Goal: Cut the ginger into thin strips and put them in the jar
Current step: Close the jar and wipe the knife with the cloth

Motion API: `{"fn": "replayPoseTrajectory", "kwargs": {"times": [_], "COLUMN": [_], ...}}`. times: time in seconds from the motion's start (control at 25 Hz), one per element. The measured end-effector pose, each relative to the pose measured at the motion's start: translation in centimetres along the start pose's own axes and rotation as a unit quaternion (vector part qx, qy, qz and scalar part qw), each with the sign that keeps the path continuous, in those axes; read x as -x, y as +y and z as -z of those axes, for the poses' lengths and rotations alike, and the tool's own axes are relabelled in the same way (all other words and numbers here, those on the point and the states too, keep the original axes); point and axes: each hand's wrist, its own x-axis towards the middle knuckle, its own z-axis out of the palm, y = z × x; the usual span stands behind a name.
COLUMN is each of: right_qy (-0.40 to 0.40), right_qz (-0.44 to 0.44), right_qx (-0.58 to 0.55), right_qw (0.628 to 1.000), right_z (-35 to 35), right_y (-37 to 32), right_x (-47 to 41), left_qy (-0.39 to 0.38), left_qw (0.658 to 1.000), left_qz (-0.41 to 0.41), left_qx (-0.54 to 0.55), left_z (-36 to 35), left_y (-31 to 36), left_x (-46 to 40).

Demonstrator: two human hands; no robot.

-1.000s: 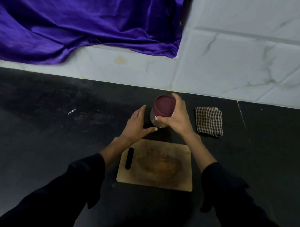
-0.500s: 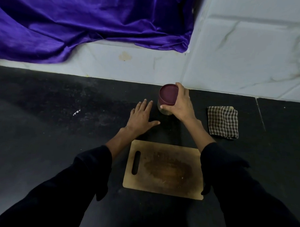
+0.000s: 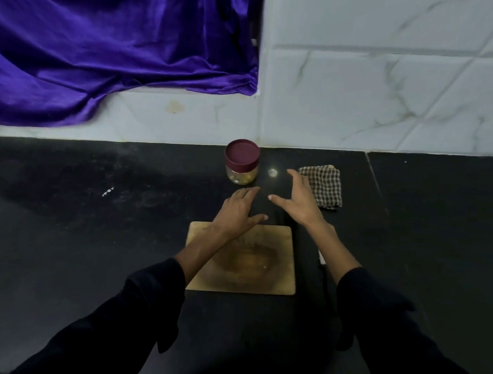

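head view: one downward look at a black desk (image 3: 70, 236) that meets a white marbled tile wall (image 3: 382, 93) at 12 o'clock
jar (image 3: 242, 165): stands upright on the desk near the wall, at about 12 o'clock from the cutting board, apart from both hands; clear body with pale yellowish pieces showing low inside, too blurred to name
lid (image 3: 241, 154): dark maroon, seated on top of the jar
cutting board (image 3: 254, 260): wooden, lying flat near the middle, with a darker brown stain at its centre; no ginger can be made out on it
left hand (image 3: 239, 211): palm down, fingers straight and together pointing toward 1 o'clock, thumb out to 3 o'clock; it lies over the far left corner of the board and holds nothing
right hand (image 3: 298, 199): spread and relaxed, thumb pointing to 9 o'clock, fingers reaching toward 11 o'clock; it holds nothing and sits at 5 o'clock from the jar, whether it touches the desk cannot be told
checked cloth (image 3: 325, 186): folded, brown and white, at 3 o'clock from the jar, partly behind the right hand
sleeves (image 3: 129, 317): dark, covering both forearms up from 6 o'clock
purple fabric (image 3: 104, 50): shiny, draped over the wall at 10 o'clock
pale thing by the right forearm (image 3: 321, 258): a thin sliver just beside the board at 3 o'clock, mostly hidden
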Motion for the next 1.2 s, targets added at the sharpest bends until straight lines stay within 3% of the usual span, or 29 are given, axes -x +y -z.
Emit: {"fn": "replayPoseTrajectory", "kwargs": {"times": [0.16,0.36,0.8,0.92,1.04,1.2], "right_qy": [0.041,0.069,0.045,0.026,0.027,-0.023], "right_qz": [-0.050,-0.126,-0.251,-0.247,-0.249,-0.235], "right_qx": [-0.006,-0.044,-0.058,-0.206,-0.384,-0.514], "right_qw": [0.998,0.989,0.965,0.946,0.889,0.825], "right_z": [4.8,8.7,7.0,6.4,6.6,7.1], "right_y": [5.2,10.4,11.9,11.8,9.7,5.7], "right_x": [1.3,-0.6,-7.2,-6.9,-4.8,-0.1], "left_qy": [-0.021,-0.042,-0.098,-0.089,-0.070,-0.048], "left_qw": [0.999,0.992,0.983,0.985,0.988,0.993], "left_qz": [-0.029,-0.007,0.037,0.038,0.034,0.026], "left_qx": [-0.036,-0.117,-0.154,-0.143,-0.135,-0.107], "left_z": [-2.5,-4.8,-6.4,-6.4,-5.9,-4.6], "left_y": [4.4,7.7,7.9,7.5,7.0,5.9], "left_x": [-2.8,-6.2,-9.3,-8.7,-7.0,-3.6]}}
